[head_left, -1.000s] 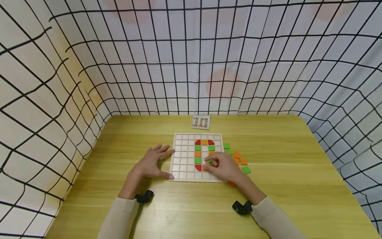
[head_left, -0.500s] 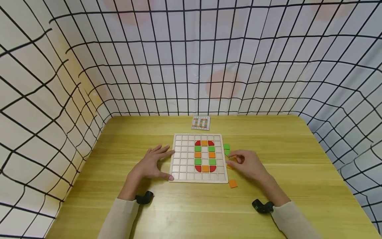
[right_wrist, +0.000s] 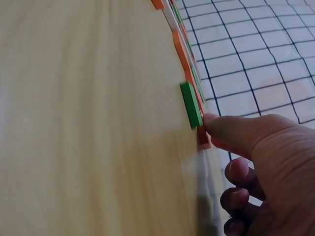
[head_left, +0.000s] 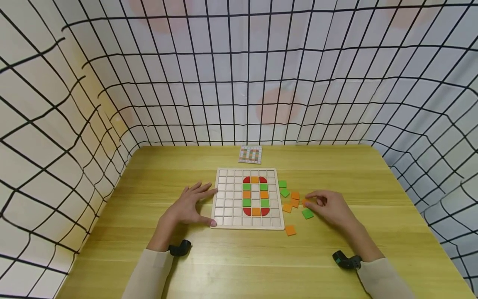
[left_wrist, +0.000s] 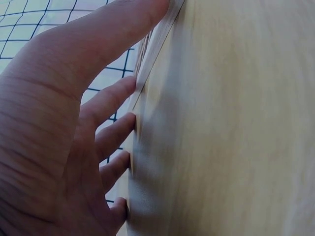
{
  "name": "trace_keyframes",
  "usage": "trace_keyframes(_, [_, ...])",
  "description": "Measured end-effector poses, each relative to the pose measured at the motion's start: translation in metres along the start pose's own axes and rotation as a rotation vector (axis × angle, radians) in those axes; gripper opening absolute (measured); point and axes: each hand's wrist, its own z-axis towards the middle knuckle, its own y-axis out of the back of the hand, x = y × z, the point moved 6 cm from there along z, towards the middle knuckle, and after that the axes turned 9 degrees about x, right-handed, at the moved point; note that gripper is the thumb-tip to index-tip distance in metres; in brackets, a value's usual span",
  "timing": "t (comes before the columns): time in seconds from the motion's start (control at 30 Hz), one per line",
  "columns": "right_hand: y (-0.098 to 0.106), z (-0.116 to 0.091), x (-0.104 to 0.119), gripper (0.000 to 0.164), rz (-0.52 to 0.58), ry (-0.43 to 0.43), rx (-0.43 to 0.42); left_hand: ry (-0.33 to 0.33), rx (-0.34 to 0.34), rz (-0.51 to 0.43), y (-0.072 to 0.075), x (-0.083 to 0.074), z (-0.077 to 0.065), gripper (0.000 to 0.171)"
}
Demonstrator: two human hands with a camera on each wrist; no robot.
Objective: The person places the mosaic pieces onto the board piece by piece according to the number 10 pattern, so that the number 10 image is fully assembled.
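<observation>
A pale wooden grid board point(head_left: 225, 199) lies flat, with red, orange and green pieces set in an oval ring on its right half. The left hand point(head_left: 190, 204) rests at the board's left edge, thumb at the near corner and fingers spread straight. Right of the board, the right hand point(head_left: 330, 207) pinches an orange square tile point(head_left: 304, 202) at table level between thumb and forefinger. In the right wrist view, the thumb touches that orange tile point(right_wrist: 203, 139), just beyond a green tile point(right_wrist: 191, 104). Most of the pinched tile is hidden by the fingertips.
Loose orange tiles point(head_left: 295, 195) and green tiles point(head_left: 285, 192) lie along the board's right side. One orange tile point(head_left: 290, 230) sits by the near right corner. Behind the board is a small pattern card point(head_left: 250, 154). A black grid-patterned white curtain point(head_left: 209, 95) surrounds the table.
The right hand has moved off the board, passed over the loose tiles and come to an orange tile farther right. The left hand has stayed at the board's edge.
</observation>
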Motion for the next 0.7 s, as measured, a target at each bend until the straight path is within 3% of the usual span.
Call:
trace_keyframes(0.27, [0.009,-0.004,-0.017,0.037,0.086,-0.061,0.032,-0.023,-0.003,0.003,0.001,-0.001,-0.001,0.109])
trace_keyframes(0.53, [0.010,-0.001,-0.019,0.044,0.073,0.015,0.096,-0.028,-0.010,0.014,0.002,0.000,-0.001,0.109])
trace_keyframes(0.7, [0.010,0.001,-0.023,0.043,0.089,0.018,0.119,-0.023,0.000,-0.001,0.001,0.000,-0.002,0.109])
